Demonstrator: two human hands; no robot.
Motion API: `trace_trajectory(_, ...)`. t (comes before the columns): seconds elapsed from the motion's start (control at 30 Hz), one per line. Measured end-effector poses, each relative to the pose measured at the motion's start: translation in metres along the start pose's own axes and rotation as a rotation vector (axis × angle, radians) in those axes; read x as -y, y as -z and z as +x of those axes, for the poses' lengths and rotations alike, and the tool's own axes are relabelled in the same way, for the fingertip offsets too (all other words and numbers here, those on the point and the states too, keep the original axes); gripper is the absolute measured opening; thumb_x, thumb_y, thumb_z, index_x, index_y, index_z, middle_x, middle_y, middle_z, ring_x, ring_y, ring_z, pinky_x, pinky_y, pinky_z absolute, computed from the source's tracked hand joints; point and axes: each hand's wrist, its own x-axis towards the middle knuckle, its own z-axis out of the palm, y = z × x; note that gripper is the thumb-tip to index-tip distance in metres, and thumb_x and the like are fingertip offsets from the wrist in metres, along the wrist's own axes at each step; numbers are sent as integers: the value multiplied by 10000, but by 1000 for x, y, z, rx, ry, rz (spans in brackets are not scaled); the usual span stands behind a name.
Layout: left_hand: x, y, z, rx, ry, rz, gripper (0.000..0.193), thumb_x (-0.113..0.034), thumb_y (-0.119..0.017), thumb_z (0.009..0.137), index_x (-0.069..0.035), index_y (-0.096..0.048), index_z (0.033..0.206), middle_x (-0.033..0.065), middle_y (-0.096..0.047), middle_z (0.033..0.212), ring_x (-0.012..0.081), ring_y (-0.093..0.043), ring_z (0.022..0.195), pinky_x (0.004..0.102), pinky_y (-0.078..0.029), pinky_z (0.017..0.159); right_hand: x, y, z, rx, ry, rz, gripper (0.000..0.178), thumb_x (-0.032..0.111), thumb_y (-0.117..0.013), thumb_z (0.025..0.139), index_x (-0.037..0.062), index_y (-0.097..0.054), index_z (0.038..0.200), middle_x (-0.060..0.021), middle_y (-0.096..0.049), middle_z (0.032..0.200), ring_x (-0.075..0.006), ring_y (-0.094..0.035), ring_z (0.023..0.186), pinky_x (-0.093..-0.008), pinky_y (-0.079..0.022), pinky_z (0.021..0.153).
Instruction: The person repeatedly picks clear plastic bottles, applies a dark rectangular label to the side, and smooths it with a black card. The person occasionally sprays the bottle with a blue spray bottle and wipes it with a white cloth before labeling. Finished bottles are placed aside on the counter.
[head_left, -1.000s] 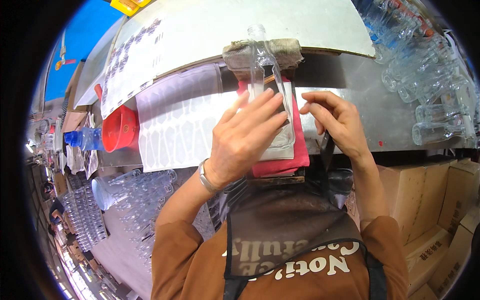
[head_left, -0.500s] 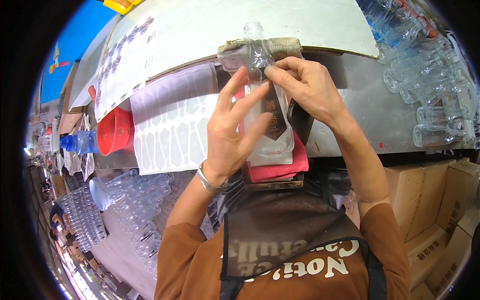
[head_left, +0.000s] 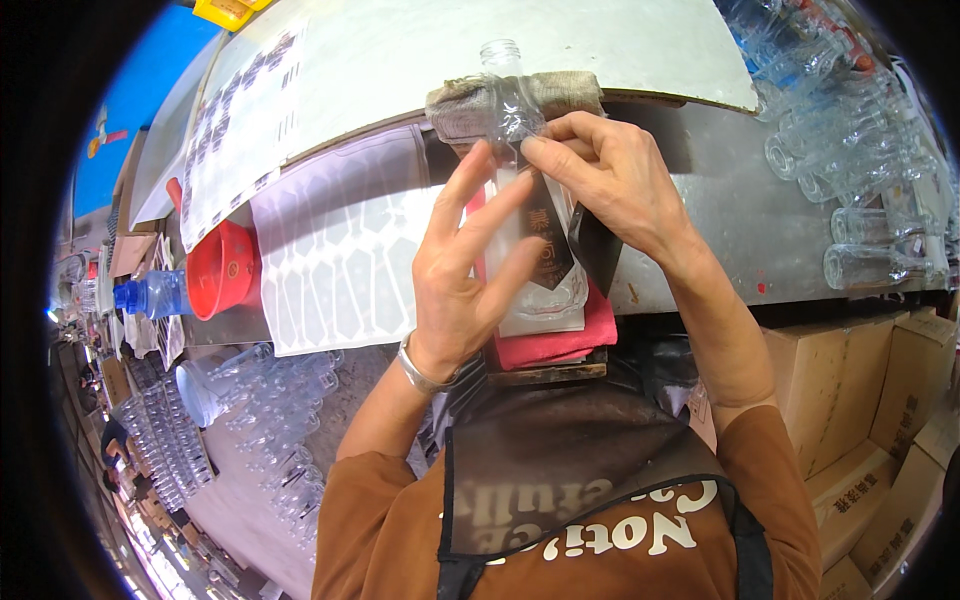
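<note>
1. Label (head_left: 555, 265) is coloured black, marked in copper-brown.
2. Bottle (head_left: 501, 62) is seen as colourless.
3. Folded cloth (head_left: 562, 346) is coloured pinkish red.
4. Sheet (head_left: 350, 240) is whitish, patterned with elongated pale-grey shapes.
5. Shirt (head_left: 385, 500) is brown, printed white.
6. Flat tool (head_left: 598, 252): dark; exact shade can't be judged.

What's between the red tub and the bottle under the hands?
The head view shows a white sheet of outlined shapes, then, nearer the bottle, the left hand.

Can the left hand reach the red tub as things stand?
Probably yes: the left hand looks empty, fingers spread by the bottle, and only a flat label sheet seems to lie between it and the red tub.
</note>
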Motion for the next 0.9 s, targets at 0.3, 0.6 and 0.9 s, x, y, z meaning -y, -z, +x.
trace_trajectory(0.3, -9, -1, -10, -32, 250, -287, 567, -105, -683, 923, 2, -491, 1446, 222, -489, 1476, 302, -519, 1335, 389, -443, 1075, -18, 9, -37, 199, -227, 495, 517, 361, -606, 990, -76, -605, 1266, -116, -722, 1019, -125, -651, 643, -257, -523, 634)
trace_trajectory(0.6, 1, -5, -27, 2, 474, -657, 547, -232, -521, 1053, 36, -377, 1508, 203, -497, 1469, 243, -485, 1346, 367, -373, 1124, -22, -4, -74, 97, -132, 361, 559, 298, -657, 946, -107, -555, 1317, -176, -723, 1026, -139, -646, 615, -283, -528, 659)
trace_trajectory(0.9, -6, -8, -27, 22, 464, -740, 662, -52, -641, 967, 41, -303, 1529, 228, -533, 1400, 236, -552, 1272, 354, -469, 1056, -18, -9, -75, 75, -112, 273, 534, 188, -685, 958, -110, -500, 1361, -246, -645, 1216, -75, -595, 587, -215, -507, 574)
